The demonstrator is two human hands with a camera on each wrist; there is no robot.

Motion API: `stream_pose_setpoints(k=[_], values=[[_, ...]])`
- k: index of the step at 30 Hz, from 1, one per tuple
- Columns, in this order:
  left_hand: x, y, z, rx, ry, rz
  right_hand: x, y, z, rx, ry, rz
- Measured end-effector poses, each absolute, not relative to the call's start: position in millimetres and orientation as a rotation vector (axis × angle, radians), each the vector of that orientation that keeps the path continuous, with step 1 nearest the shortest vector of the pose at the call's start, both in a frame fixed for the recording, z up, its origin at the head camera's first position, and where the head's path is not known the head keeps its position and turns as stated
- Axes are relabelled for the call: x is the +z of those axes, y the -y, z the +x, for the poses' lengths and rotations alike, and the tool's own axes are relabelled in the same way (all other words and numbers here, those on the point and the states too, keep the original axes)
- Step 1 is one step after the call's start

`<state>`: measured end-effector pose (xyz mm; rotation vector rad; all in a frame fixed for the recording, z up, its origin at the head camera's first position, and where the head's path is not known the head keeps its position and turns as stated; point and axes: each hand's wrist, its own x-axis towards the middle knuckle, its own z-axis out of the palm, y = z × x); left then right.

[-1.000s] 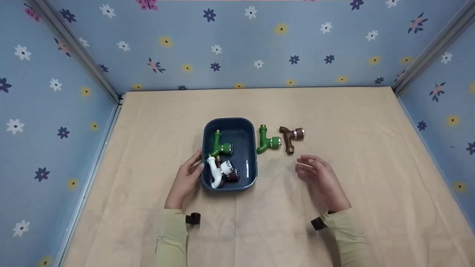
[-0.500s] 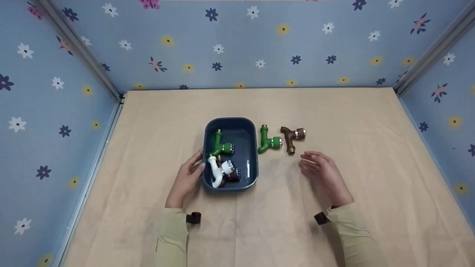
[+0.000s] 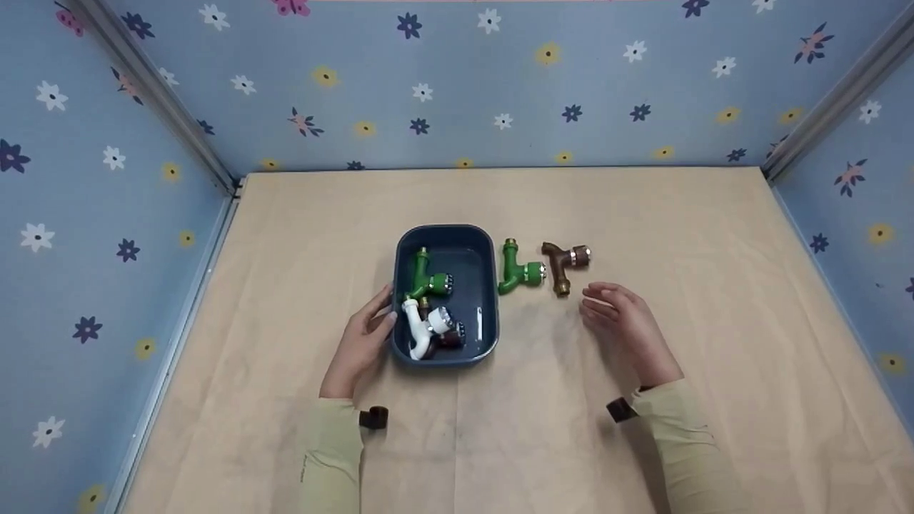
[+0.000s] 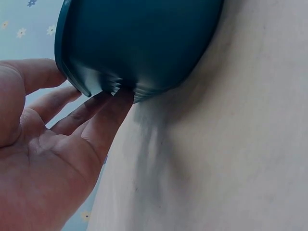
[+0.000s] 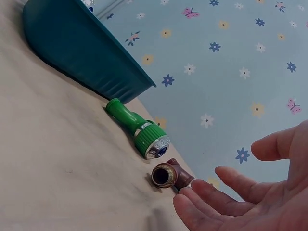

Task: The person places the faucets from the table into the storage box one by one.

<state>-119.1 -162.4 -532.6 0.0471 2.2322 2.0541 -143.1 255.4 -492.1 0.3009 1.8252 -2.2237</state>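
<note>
A dark blue rectangular bin [image 3: 475, 285] stands near the middle of the table. Inside, on its left side, lie a green tap [image 3: 421, 275], a white tap [image 3: 415, 328] and a dark brown tap [image 3: 452, 337] partly hidden under the white one. My left hand [image 3: 358, 346] touches the bin's outer left wall with fairly straight fingers; the left wrist view has the thumb by the rim. Right of the bin lie another green tap [image 3: 513, 268] and a brown tap [image 3: 560, 268] with a brass end. Just below the brown tap, my right hand [image 3: 632, 332] holds nothing, fingers loosely bent.
A beige cloth [image 3: 528, 428] covers the table. Blue flower-patterned panels [image 3: 457, 86] wall it at the back and both sides, with grey metal posts [image 3: 153, 100] at the corners. Each wrist wears a small black camera mount [image 3: 373, 417].
My right hand has shifted slightly away from me and to the right. The left hand stays at the bin, and the taps lie as before. The head view has drifted a little.
</note>
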Motion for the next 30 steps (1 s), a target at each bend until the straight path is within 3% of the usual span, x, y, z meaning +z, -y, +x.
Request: stream_pose_setpoints(k=[30], values=[[-532, 163, -119, 2.089, -2.235, 0.094, -503, -265, -178, -2.139, -1.943, 0.302]])
